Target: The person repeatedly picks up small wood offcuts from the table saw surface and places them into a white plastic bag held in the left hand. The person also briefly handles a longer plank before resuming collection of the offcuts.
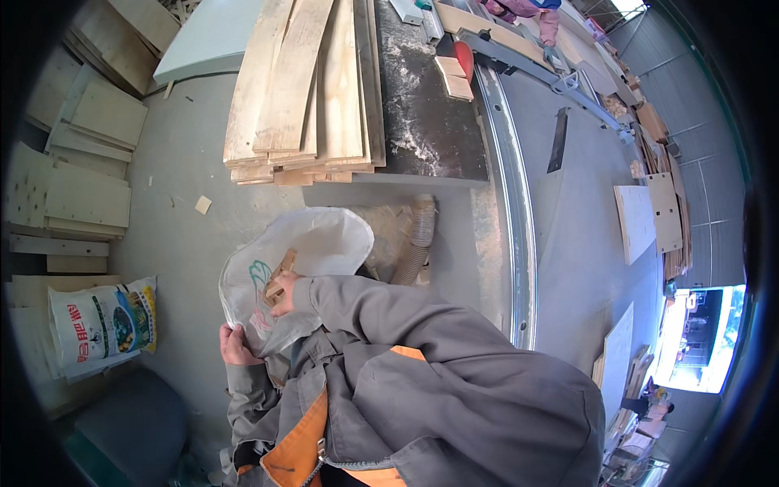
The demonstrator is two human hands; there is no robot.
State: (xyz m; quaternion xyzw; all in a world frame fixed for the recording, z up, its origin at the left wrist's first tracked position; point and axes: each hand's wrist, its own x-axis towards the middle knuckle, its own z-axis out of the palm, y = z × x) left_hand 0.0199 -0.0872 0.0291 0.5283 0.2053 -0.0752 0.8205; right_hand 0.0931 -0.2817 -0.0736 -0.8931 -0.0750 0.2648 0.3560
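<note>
A white woven sack point(329, 235) hangs with its mouth wide in front of my body. My left hand point(237, 346) has its fingers closed on the sack's near left rim. Over the sack's mouth, my right hand point(284, 295) grips small wood offcuts point(281, 271), short pale brown pieces. Part of the right hand's fingers is hidden behind its own back and the wood. How much the sack contains cannot be made out.
Long boards point(284, 105) are stacked on a dark, dusty machine table point(438, 134) ahead, beside a metal rail point(519, 243). A ribbed hose point(418, 235) runs below. Panels point(89, 195) and a printed sack point(101, 325) stand left. Another person's pink sleeve point(548, 29) shows at the far side.
</note>
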